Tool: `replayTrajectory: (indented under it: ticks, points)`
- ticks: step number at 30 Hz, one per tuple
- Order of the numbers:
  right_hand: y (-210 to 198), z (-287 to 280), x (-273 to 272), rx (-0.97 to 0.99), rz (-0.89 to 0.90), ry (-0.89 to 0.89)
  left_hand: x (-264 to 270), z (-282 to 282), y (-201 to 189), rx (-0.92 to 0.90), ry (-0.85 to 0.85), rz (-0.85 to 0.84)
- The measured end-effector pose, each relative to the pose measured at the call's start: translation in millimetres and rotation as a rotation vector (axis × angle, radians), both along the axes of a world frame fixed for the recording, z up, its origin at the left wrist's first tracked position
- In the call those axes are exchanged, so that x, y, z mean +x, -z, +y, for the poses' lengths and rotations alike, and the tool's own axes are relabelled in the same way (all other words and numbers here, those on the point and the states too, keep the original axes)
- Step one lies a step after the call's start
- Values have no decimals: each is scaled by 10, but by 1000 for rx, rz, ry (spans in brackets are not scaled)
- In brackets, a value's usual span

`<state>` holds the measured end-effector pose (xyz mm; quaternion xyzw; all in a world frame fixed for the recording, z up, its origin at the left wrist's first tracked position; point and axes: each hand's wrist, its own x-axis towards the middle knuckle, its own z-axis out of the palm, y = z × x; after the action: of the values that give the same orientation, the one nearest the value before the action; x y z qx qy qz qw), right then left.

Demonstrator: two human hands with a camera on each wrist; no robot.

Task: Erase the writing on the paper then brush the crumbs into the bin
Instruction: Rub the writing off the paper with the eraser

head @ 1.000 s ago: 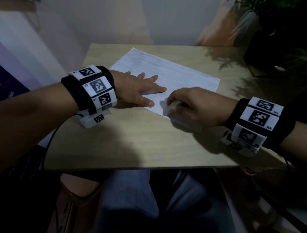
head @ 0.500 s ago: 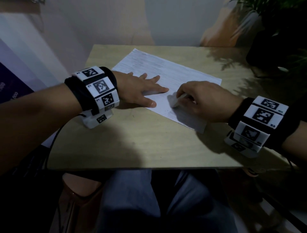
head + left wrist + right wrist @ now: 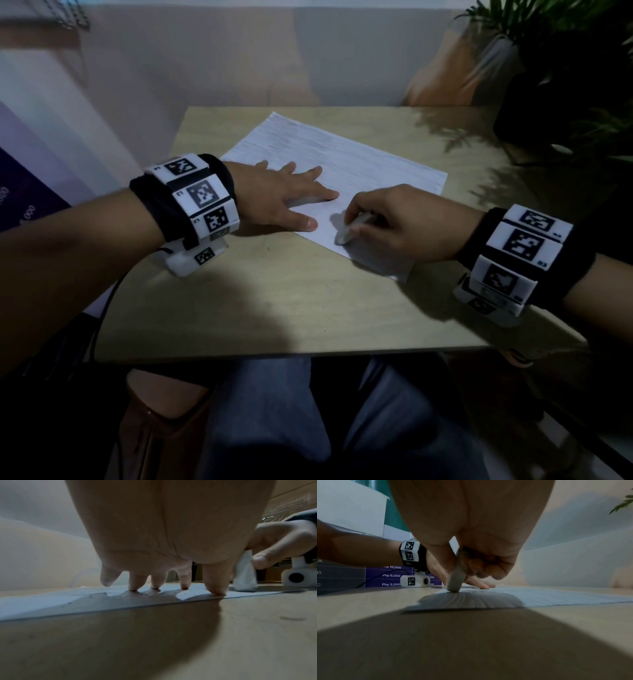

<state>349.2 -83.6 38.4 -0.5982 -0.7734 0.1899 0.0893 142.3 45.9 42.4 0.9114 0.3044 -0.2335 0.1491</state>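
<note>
Erasing is underway: the left hand (image 3: 274, 195) lies spread flat, pinning the paper (image 3: 359, 168), the right hand (image 3: 404, 222) pinches the eraser (image 3: 346, 233) against it, and crumbs (image 3: 96, 596) remain unbrushed.

I see dim, grainy frames with heavy shadows pooling on the surface (image 3: 274, 308) near me and edges bent by the wide lenses.

On the purple chart (image 3: 388, 576) behind the table, "Php 10,000" (its first letters cut off), "Php 6,000" and "Php 3,000" are read, with row letters "A", "B", "C" at its left edge; further figures are hidden by the wrist camera (image 3: 415, 581). The paper's (image 3: 342, 164) lines cannot be read
</note>
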Motion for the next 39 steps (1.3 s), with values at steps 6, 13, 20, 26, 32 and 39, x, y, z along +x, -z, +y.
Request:
replayTrajectory:
  ticks: [6,13,20,26,32,39]
  points:
    - [17,19,19,63,-53,2,-2,1,-2,-18,-1,-22]
    - [-7,38,32,88,-78,48,-8,32,9,-55,-18,-53]
    - [12,35,27,29,-5,15,-8,58,27,-58,-17,-54]
    - [13,23,28,41,-17,-17,-10,76,42,-68,-16,-60]
    - [-14,37,17,79,-73,60,-18,86,49,-70,-28,-76]
    - [-53,-4,-4,-7,21,-7,-19,102,65,-57,-18,-75]
